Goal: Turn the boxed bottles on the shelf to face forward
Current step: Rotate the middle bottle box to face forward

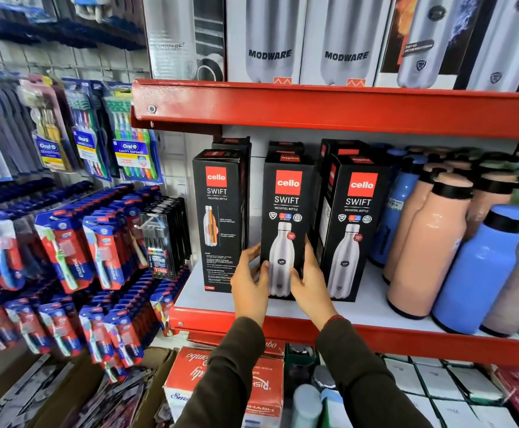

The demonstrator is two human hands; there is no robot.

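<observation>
Both hands, left [250, 285] and right [309, 284], clamped on middle box [286, 223] on shelf [221, 299], front out. Right box [352, 227] also fronted. Left box [219, 220] shows another panel: likely next.

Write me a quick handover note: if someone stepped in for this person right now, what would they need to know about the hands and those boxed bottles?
Left hand: on the lower left edge of the middle box, thumb on its front.
Right hand: on the same box's lower right edge. Both hands grip it as it stands on the white shelf.
Done: the middle box and the right box show the front face with the big steel bottle picture.
Left: the left box shows a panel with small print and a cutaway bottle, likely a side or back, so it probably needs turning. Boxes behind the front row are mostly hidden.
</observation>
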